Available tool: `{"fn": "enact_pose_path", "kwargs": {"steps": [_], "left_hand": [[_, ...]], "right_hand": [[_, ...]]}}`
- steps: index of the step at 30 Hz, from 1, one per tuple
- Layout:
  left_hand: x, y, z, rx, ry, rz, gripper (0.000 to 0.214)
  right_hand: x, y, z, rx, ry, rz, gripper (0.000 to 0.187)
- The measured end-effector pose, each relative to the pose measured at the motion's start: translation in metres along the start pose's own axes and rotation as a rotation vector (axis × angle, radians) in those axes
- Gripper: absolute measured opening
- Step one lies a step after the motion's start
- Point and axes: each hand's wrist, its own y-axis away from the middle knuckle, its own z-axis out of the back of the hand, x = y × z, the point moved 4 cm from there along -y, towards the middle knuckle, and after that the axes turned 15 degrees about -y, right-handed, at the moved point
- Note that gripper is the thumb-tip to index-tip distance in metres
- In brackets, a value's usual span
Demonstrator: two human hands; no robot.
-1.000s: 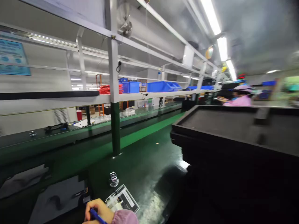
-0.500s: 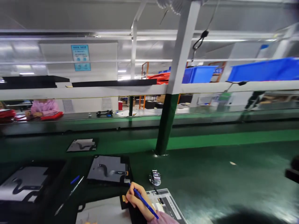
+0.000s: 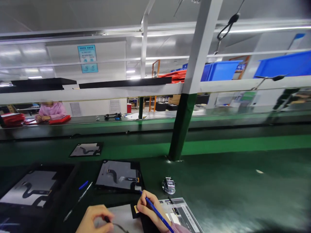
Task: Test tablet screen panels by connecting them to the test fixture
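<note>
At the bottom edge my right hand (image 3: 148, 207) is closed on a blue pen (image 3: 157, 213), its tip near the connector end of a grey panel (image 3: 121, 218) lying in front of me. My left hand (image 3: 93, 220) rests on that same panel with fingers curled round a thin dark cable (image 3: 114, 224). Just beyond lies another panel with a black flex cable (image 3: 119, 176). A small shiny metal piece (image 3: 168, 186) sits on the green mat to the right of it.
More panels lie at left (image 3: 30, 189) and farther back (image 3: 86, 149). A blue marker and a thin rod (image 3: 81, 191) lie between them. A printed sheet (image 3: 182, 215) sits right of my hand. A green and white post (image 3: 184, 129) rises mid-bench. A person in pink (image 3: 50, 111) works across the line.
The view has swung left from a black tray stack to the bench. My left hand has come into view on the near panel. My right hand keeps hold of the pen.
</note>
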Motion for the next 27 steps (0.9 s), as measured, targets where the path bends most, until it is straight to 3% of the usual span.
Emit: {"fn": "enact_pose_path", "kwargs": {"steps": [3, 7, 9, 12, 20, 27], "left_hand": [[-0.011, -0.022, -0.02, -0.043, 0.465, 0.121, 0.046], [-0.02, -0.037, -0.066, -0.065, 0.84, 0.341, 0.039], [-0.017, -0.036, -0.084, -0.055, 0.865, 0.399, 0.039], [-0.007, -0.029, -0.094, -0.062, 0.861, 0.437, 0.04], [-0.013, -0.025, -0.086, -0.151, 0.769, 0.515, 0.039], [-0.012, -0.027, -0.087, -0.185, 0.681, 0.51, 0.038]], "right_hand": [[-0.009, -0.012, -0.002, -0.008, -0.04, -0.027, 0.037], [-0.006, -0.014, -0.001, -0.052, -0.073, 0.024, 0.039], [0.001, -0.012, -0.002, -0.055, -0.063, 0.051, 0.041], [0.011, -0.009, -0.008, -0.018, 0.016, 0.043, 0.044], [0.011, -0.004, -0.014, 0.052, 0.005, 0.018, 0.047], [0.005, -0.004, -0.012, 0.111, 0.121, 0.086, 0.04]]}}
